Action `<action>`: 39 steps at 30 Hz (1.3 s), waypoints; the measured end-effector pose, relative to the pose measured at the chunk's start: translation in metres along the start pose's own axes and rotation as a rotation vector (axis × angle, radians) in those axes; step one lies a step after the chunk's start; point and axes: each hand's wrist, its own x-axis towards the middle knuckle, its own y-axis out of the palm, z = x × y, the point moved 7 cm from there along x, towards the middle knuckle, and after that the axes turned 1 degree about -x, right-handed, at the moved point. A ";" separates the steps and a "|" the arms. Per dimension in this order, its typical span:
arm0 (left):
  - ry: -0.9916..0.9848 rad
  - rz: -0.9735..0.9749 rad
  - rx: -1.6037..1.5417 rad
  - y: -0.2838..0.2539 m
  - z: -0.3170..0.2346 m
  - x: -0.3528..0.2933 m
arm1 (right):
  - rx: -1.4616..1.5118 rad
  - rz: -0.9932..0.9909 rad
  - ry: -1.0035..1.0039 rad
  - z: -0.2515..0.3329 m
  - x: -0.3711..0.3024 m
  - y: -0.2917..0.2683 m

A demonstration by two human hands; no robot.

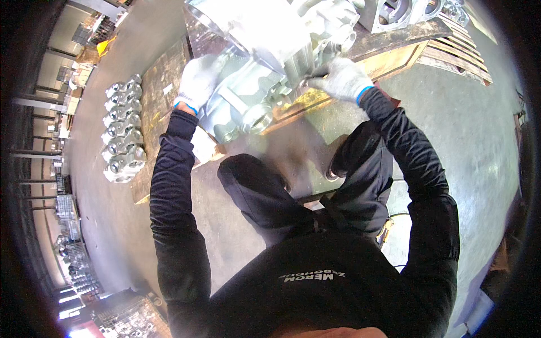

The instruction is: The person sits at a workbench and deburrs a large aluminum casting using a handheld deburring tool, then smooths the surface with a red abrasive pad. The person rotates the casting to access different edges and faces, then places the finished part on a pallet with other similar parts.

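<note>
A large silvery metal casting [239,98] with ribs and round openings rests on the wooden table in front of me. Glare whitens its upper part. My left hand [197,83], in a white glove with a blue cuff, grips the casting's left side; bright light washes out its fingertips. At the casting's right side is my right hand [341,80], gloved the same way. Its thumb and fingers are closed in a pinch close to the metal edge, and what lies between them is too small to make out.
Several smaller castings [124,129] stand in rows at the left of the wooden table [160,84]. More machined castings [394,14] sit at the far right, near a slatted pallet [459,53]. My knees are close to the table's near edge. Shelving lines the far left.
</note>
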 end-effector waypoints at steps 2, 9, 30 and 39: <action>0.034 0.061 -0.011 0.005 0.009 0.000 | 0.146 0.053 0.070 -0.020 0.003 0.008; 0.124 0.000 -0.011 0.009 0.026 -0.003 | 0.555 -0.216 0.206 -0.049 -0.014 0.078; 0.222 -0.144 -0.095 0.005 0.017 -0.006 | 0.544 0.176 0.314 -0.024 -0.002 0.007; 0.185 -0.114 -0.143 0.010 0.025 -0.002 | 0.806 -0.322 0.399 -0.035 -0.031 0.113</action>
